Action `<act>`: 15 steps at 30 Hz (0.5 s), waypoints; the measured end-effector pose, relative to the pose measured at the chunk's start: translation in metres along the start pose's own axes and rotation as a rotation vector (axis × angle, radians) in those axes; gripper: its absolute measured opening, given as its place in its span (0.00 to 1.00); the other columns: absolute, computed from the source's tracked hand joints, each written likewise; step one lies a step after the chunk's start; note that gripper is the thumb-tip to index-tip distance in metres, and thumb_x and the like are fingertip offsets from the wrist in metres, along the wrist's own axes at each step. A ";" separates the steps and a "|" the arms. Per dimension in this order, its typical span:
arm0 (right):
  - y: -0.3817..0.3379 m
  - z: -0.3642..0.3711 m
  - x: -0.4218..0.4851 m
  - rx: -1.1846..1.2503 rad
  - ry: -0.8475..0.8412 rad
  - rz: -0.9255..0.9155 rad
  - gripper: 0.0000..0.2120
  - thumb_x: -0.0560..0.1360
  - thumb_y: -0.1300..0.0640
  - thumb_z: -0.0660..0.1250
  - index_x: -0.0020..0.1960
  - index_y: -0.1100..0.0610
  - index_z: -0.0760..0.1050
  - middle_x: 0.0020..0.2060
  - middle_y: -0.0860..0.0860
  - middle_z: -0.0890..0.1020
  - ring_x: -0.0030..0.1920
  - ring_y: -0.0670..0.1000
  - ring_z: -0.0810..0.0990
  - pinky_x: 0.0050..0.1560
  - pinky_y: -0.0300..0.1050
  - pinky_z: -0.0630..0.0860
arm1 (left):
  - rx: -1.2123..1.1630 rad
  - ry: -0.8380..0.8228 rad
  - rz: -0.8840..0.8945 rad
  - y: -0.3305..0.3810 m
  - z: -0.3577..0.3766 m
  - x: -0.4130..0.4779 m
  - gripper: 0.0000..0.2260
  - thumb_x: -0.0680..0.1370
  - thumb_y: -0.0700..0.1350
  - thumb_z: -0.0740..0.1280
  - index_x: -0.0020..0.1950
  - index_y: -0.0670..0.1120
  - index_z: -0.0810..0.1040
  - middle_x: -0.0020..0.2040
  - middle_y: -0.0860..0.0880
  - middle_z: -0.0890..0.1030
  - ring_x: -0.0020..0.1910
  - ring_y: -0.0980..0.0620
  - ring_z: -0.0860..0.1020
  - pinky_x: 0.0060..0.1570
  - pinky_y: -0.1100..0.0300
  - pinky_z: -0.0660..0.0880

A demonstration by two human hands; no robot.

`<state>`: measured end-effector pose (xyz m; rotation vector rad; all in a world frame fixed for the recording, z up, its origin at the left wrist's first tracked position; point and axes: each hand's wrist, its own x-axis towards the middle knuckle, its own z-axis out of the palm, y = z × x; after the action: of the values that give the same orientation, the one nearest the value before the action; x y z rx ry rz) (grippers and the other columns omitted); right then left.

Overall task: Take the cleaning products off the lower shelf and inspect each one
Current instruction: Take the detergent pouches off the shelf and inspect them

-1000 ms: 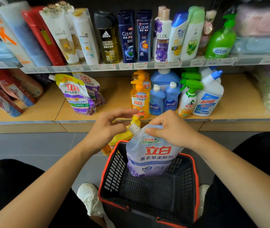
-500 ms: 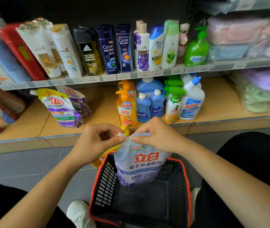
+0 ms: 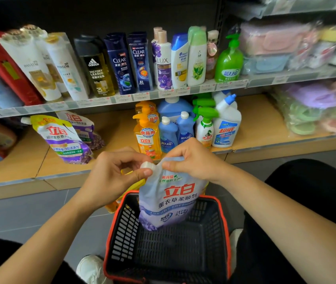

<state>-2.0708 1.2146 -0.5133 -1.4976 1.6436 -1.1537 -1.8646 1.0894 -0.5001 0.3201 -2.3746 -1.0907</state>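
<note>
- Location: the softener pouch [image 3: 171, 201] is off the lower shelf [image 3: 255, 124] and held upright over the basket [image 3: 225, 228]. Its lower end dips inside the basket walls. Whether it touches the basket floor cannot be told.
- Hands: the right hand [image 3: 195, 160] grips the pouch's top edge just beside the spout. The left hand [image 3: 116, 175] pinches the white cap [image 3: 146, 165] between thumb and fingers. Neither is free.
- Risk, spillage: if the cap is loosened while the right hand squeezes the neck, liquid could be forced out of the spout onto the hands and into the basket. Cause: pressure on a soft, full pouch.
- Risk, slippage: the pouch's weight appears to hang from the right hand's grip on thin, glossy film. A twist at the cap could pull it loose. It would fall only into the basket, but with the cap open it would spill.
- Risk, knock-over: a yellow item [image 3: 131, 186], mostly hidden behind the left wrist, sits at the basket's far rim. A swing of the pouch or forearm could dislodge it.
- Risk, shelf edge: the orange pump bottle [image 3: 147, 140] stands near the shelf's front edge, just beyond the knuckles, close against its neighbours. A forward movement could topple several.
</note>
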 end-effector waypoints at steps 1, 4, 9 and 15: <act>0.000 -0.001 -0.001 0.033 -0.003 0.011 0.05 0.76 0.62 0.73 0.50 0.60 0.86 0.41 0.50 0.88 0.40 0.40 0.82 0.41 0.43 0.78 | -0.002 -0.009 0.025 0.000 -0.001 0.001 0.10 0.72 0.49 0.75 0.53 0.50 0.86 0.44 0.55 0.84 0.42 0.52 0.81 0.41 0.66 0.76; 0.000 0.000 -0.004 0.103 -0.004 0.043 0.06 0.76 0.65 0.73 0.50 0.57 0.85 0.35 0.42 0.86 0.37 0.37 0.81 0.39 0.33 0.75 | -0.003 -0.024 0.053 0.002 -0.002 0.002 0.11 0.73 0.46 0.75 0.54 0.47 0.86 0.46 0.53 0.84 0.43 0.51 0.81 0.43 0.63 0.78; 0.001 0.005 -0.007 0.123 0.092 0.077 0.06 0.76 0.65 0.72 0.48 0.56 0.85 0.32 0.41 0.85 0.36 0.37 0.81 0.39 0.34 0.76 | -0.227 -0.020 -0.111 -0.012 0.006 -0.009 0.20 0.75 0.47 0.76 0.66 0.52 0.79 0.53 0.51 0.86 0.51 0.52 0.84 0.50 0.60 0.81; 0.012 0.014 -0.025 0.344 0.153 0.124 0.04 0.74 0.63 0.72 0.45 0.58 0.85 0.37 0.53 0.87 0.38 0.47 0.84 0.38 0.40 0.79 | 0.035 -0.432 -0.335 -0.068 0.031 -0.064 0.19 0.74 0.52 0.77 0.62 0.48 0.81 0.54 0.51 0.85 0.53 0.50 0.82 0.54 0.49 0.79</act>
<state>-2.0594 1.2358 -0.5333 -1.1004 1.5168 -1.4255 -1.8266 1.0911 -0.5914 0.5592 -2.7915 -1.3854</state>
